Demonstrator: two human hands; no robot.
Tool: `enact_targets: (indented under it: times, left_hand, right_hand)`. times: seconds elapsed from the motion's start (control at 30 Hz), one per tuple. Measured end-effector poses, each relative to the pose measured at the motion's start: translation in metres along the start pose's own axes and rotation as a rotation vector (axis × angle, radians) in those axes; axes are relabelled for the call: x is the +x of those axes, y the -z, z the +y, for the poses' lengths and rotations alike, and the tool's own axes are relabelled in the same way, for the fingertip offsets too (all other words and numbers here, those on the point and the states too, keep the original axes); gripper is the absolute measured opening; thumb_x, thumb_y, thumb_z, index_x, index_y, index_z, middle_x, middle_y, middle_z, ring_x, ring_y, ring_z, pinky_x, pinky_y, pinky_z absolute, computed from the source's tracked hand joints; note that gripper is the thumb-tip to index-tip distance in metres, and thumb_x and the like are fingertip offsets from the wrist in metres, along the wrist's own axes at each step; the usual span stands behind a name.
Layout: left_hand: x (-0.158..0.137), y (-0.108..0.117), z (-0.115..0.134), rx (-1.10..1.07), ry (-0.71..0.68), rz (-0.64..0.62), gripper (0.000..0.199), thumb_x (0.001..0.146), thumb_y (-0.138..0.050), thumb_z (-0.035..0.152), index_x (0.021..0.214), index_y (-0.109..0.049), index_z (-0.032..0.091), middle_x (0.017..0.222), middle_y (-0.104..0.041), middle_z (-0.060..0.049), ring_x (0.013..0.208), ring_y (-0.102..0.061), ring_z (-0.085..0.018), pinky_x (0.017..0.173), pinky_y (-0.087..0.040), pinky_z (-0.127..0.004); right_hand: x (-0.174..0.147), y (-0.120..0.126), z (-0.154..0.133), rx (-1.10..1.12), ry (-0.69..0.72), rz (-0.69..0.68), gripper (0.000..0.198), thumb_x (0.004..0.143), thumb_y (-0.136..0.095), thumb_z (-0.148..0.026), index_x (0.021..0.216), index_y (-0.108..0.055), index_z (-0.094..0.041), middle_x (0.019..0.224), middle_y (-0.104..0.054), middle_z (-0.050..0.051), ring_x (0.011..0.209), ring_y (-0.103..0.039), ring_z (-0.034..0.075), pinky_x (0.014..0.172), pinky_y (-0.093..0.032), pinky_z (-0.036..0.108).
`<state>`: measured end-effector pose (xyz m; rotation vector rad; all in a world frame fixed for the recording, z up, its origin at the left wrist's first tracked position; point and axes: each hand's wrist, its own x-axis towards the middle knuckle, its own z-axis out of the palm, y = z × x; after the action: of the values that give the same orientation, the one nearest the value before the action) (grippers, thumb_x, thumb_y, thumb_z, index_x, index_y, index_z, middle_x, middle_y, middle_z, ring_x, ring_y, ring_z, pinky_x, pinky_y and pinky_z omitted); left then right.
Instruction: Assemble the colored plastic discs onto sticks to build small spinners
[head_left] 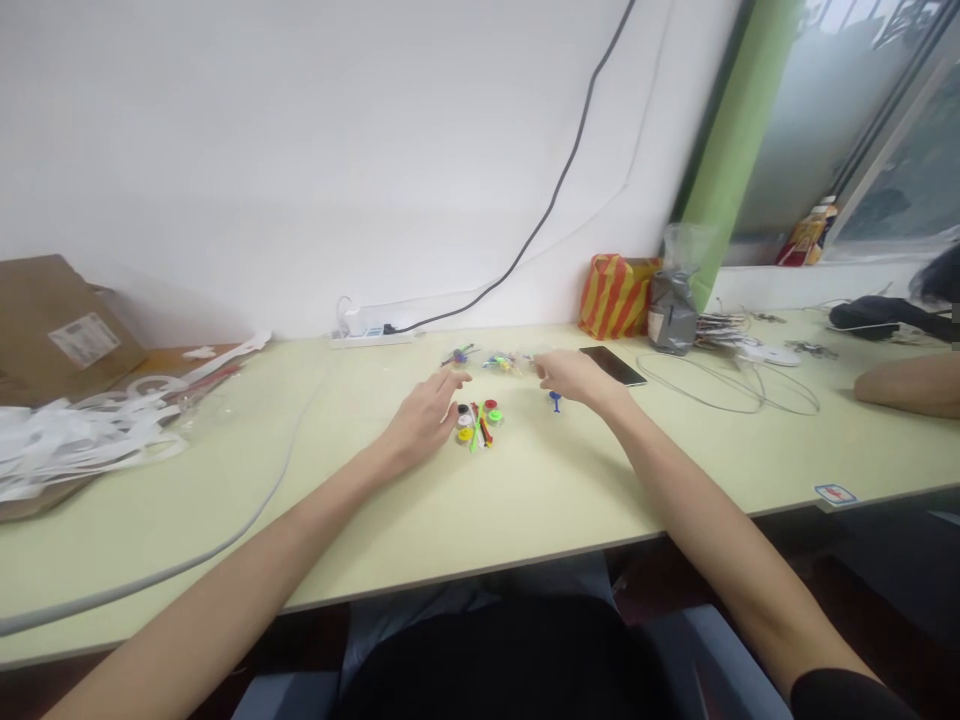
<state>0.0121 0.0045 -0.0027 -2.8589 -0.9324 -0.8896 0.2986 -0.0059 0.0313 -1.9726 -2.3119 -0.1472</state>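
My left hand [426, 415] is open on the table, fingers apart, just left of a cluster of small coloured plastic pieces [478, 430]. The cluster has round black, white, yellow, red and green parts with thin green and red sticks among them. My right hand [571, 376] reaches farther right with its fingertips drawn together; whatever they may hold is too small or hidden. Just below it lies a small blue plastic piece [555, 401]. Behind the cluster are more small colourful parts [501, 362], seemingly in clear plastic, and a dark blue and purple bit [460, 355].
A black tablet or phone [615, 367] lies behind my right hand. Farther right stand a striped bag [611, 297], a grey bag [672, 315] and loose cables. A power strip [373, 337] runs along the wall. White strips [90, 430] and cardboard crowd the left; another person's arm [911, 385] rests far right.
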Motion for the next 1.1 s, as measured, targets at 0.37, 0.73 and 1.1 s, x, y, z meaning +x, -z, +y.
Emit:
enact_targets:
  times: [0.37, 0.73, 1.1]
  left_hand:
    - [-0.001, -0.001, -0.003, 0.001, -0.002, -0.008, 0.04, 0.095, -0.041, 0.014, 0.133, -0.044, 0.025, 0.124, -0.058, -0.008, 0.118, -0.056, -0.024, 0.099, -0.045, -0.041]
    - [0.001, 0.005, 0.009, -0.124, 0.079, -0.001, 0.043, 0.103, -0.043, 0.044, 0.141, -0.041, 0.025, 0.122, -0.059, -0.009, 0.112, -0.058, -0.026, 0.098, -0.044, -0.042]
    - [0.003, 0.004, 0.015, -0.477, 0.126, -0.014, 0.029, 0.102, -0.044, 0.048, 0.106, -0.053, 0.021, 0.098, -0.064, -0.003, 0.086, -0.062, -0.018, 0.08, -0.048, -0.034]
  right_hand:
    - [0.0, -0.013, -0.002, 0.021, -0.084, -0.095, 0.014, 0.089, -0.061, -0.021, 0.1, -0.067, -0.016, 0.108, -0.071, 0.018, 0.092, -0.067, 0.028, 0.067, -0.042, 0.031]
    - [-0.003, -0.023, -0.067, 1.245, 0.473, -0.024, 0.019, 0.099, -0.047, -0.037, 0.107, -0.034, -0.025, 0.069, -0.067, -0.004, 0.043, -0.048, 0.01, 0.046, -0.038, 0.019]
    - [-0.011, -0.013, -0.078, 1.41, 0.529, -0.112, 0.035, 0.095, -0.058, -0.052, 0.106, -0.041, -0.023, 0.075, -0.069, -0.002, 0.052, -0.068, 0.014, 0.038, -0.036, 0.016]
